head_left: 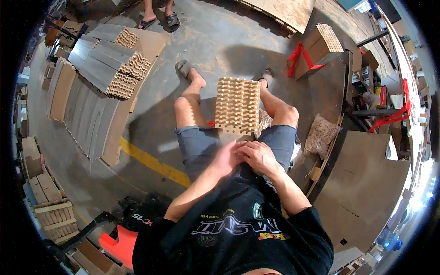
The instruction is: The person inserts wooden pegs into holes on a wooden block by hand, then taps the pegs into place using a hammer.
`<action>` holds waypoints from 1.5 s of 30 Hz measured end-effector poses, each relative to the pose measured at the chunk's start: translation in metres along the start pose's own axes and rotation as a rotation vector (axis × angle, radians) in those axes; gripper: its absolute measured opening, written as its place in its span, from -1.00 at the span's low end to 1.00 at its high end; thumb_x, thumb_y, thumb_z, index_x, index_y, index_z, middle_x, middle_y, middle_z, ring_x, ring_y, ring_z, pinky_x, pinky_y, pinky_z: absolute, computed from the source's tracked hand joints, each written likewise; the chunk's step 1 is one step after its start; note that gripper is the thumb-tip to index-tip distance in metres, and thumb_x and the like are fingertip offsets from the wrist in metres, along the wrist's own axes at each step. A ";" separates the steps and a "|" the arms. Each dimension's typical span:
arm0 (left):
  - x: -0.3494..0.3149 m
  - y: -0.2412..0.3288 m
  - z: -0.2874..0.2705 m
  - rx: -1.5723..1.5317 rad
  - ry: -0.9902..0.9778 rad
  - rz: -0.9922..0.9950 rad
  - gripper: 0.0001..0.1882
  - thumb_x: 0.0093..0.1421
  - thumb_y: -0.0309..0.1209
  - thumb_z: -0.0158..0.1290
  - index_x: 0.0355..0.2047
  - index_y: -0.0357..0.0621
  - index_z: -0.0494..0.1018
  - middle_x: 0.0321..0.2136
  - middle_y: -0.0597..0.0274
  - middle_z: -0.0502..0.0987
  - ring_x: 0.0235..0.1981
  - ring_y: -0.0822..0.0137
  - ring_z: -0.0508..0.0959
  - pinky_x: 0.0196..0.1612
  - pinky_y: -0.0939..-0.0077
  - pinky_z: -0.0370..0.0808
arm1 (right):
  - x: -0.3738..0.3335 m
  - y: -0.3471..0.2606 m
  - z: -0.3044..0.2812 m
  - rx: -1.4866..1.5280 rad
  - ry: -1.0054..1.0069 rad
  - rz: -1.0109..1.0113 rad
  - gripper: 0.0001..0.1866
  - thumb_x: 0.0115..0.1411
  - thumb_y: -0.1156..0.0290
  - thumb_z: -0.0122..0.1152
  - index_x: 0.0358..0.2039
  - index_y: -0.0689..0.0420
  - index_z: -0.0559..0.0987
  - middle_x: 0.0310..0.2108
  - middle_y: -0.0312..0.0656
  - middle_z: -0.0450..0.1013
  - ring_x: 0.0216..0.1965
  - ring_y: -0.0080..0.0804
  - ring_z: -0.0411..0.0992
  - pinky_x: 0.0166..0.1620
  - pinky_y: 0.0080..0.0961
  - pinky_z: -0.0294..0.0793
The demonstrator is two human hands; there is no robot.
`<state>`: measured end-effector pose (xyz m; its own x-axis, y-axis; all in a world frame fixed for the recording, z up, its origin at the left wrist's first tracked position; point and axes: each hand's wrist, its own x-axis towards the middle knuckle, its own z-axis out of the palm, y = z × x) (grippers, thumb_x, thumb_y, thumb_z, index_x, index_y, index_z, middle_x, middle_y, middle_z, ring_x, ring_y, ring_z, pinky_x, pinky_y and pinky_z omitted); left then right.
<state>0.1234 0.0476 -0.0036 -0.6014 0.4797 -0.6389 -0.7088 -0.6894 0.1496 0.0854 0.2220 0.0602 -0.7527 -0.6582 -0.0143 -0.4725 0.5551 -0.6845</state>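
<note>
Your left hand (225, 156) and right hand (260, 156) meet above your lap, fingers bent and overlapping at the tips; whether they pinch a small object cannot be told. Just beyond them, at 12 o'clock, the tan rectangular block studded with rows of pale, cylindrical, wood-like pegs (238, 103) lies between your knees, a line of round holes along its near edge; its support is hidden. Toward 3 o'clock sits a clear, creased plastic bag of small pale pieces (322, 136). At 9 o'clock, a straight yellow painted stripe (156, 161) crosses the smooth grey floor (142, 176). Farther out, at 10 o'clock, long flat grey boards with wavy-edged brown ends (103, 62) lie stacked. At 1 o'clock stands a brown box-shaped block with a hole-dotted pale face (316, 49), a bent red strip (293, 62) beside it. At 11 o'clock, another person's sandalled feet (172, 21) appear.
</note>
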 end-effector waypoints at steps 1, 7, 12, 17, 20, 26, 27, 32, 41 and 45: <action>-0.001 0.001 0.000 -0.016 0.032 -0.008 -0.52 0.49 -0.09 -0.18 0.10 -0.20 0.49 0.01 0.10 0.59 0.04 0.17 0.57 0.18 0.19 0.46 | 0.002 -0.003 -0.003 0.045 0.022 0.005 -0.73 0.15 0.45 0.31 -0.10 0.05 0.66 -0.21 -0.15 0.55 -0.15 -0.14 0.53 -0.07 -0.31 0.55; 0.002 0.013 -0.007 0.033 0.035 0.057 -0.58 0.46 -0.19 -0.15 0.07 -0.27 0.48 -0.02 0.06 0.57 0.02 0.14 0.58 0.13 0.21 0.52 | 0.020 -0.008 -0.024 0.323 0.225 0.318 -0.83 0.25 0.50 0.29 -0.14 0.16 0.66 -0.28 -0.10 0.55 -0.30 -0.20 0.55 -0.20 -0.38 0.55; 0.004 0.013 -0.007 0.034 0.031 0.102 -0.55 0.50 -0.16 -0.20 0.09 -0.27 0.46 -0.03 -0.05 0.60 0.00 0.10 0.62 0.14 0.14 0.53 | 0.038 0.014 -0.019 0.176 0.348 0.352 -0.88 0.21 0.46 0.35 -0.24 0.16 0.67 -0.34 -0.09 0.59 -0.32 -0.22 0.56 -0.23 -0.36 0.56; 0.000 0.013 -0.009 -0.012 0.047 0.107 -0.56 0.49 -0.17 -0.16 0.06 -0.31 0.47 -0.03 -0.10 0.59 0.00 0.04 0.61 0.17 0.09 0.52 | 0.040 0.028 -0.006 0.012 0.411 0.173 -0.86 0.14 0.43 0.40 -0.28 0.15 0.68 -0.34 -0.12 0.60 -0.30 -0.12 0.57 -0.23 -0.29 0.56; -0.003 0.013 -0.007 0.011 0.113 0.095 -0.56 0.49 -0.18 -0.16 0.06 -0.32 0.46 -0.04 -0.10 0.59 0.00 0.02 0.61 0.19 0.08 0.51 | 0.042 0.027 -0.004 -0.100 0.373 0.129 -0.86 0.11 0.43 0.41 -0.30 0.12 0.67 -0.36 -0.16 0.59 -0.29 -0.12 0.56 -0.22 -0.27 0.53; 0.002 0.014 -0.012 0.016 0.081 0.096 -0.56 0.49 -0.19 -0.17 0.05 -0.35 0.46 -0.06 -0.10 0.59 -0.01 0.03 0.61 0.18 0.10 0.52 | 0.047 0.016 -0.006 -0.274 0.387 0.044 -0.90 0.13 0.39 0.36 -0.33 0.04 0.64 -0.44 -0.26 0.51 -0.29 -0.23 0.54 -0.23 -0.28 0.43; 0.002 0.015 -0.012 0.015 0.082 0.097 -0.56 0.49 -0.19 -0.17 0.05 -0.35 0.46 -0.06 -0.10 0.59 -0.01 0.03 0.61 0.18 0.10 0.52 | 0.049 0.013 -0.007 -0.339 0.386 0.010 -0.92 0.13 0.38 0.34 -0.34 0.02 0.63 -0.46 -0.29 0.50 -0.30 -0.25 0.53 -0.24 -0.28 0.42; -0.001 0.020 -0.002 0.022 0.083 0.092 -0.57 0.49 -0.21 -0.21 0.02 -0.35 0.47 -0.06 -0.06 0.59 -0.03 0.07 0.60 0.19 0.16 0.50 | 0.052 0.013 0.003 -0.351 0.321 0.068 -0.94 0.13 0.38 0.28 -0.36 -0.01 0.62 -0.45 -0.30 0.51 -0.30 -0.27 0.54 -0.25 -0.27 0.43; -0.006 0.018 0.004 0.049 0.023 0.117 -0.46 0.47 -0.01 -0.16 0.16 -0.20 0.44 0.07 0.05 0.54 0.09 0.15 0.53 0.22 0.17 0.44 | 0.044 -0.021 -0.014 -0.239 0.305 0.112 -0.82 0.07 0.41 0.33 -0.27 0.04 0.67 -0.33 -0.24 0.61 -0.22 -0.20 0.58 -0.13 -0.26 0.52; -0.014 0.020 0.015 -0.084 -0.065 0.082 -0.31 0.45 0.17 -0.21 0.19 -0.19 0.43 0.10 0.10 0.53 0.13 0.17 0.50 0.24 0.17 0.41 | 0.023 -0.014 0.015 0.000 0.196 -0.020 -0.74 0.07 0.43 0.23 -0.19 -0.05 0.67 -0.30 -0.22 0.56 -0.25 -0.11 0.56 -0.19 -0.21 0.57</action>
<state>0.1119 0.0355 0.0195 -0.6804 0.4525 -0.5765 -0.6247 -0.7693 0.1334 0.0811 0.1919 0.0585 -0.8178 -0.5578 0.1419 -0.4888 0.5429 -0.6829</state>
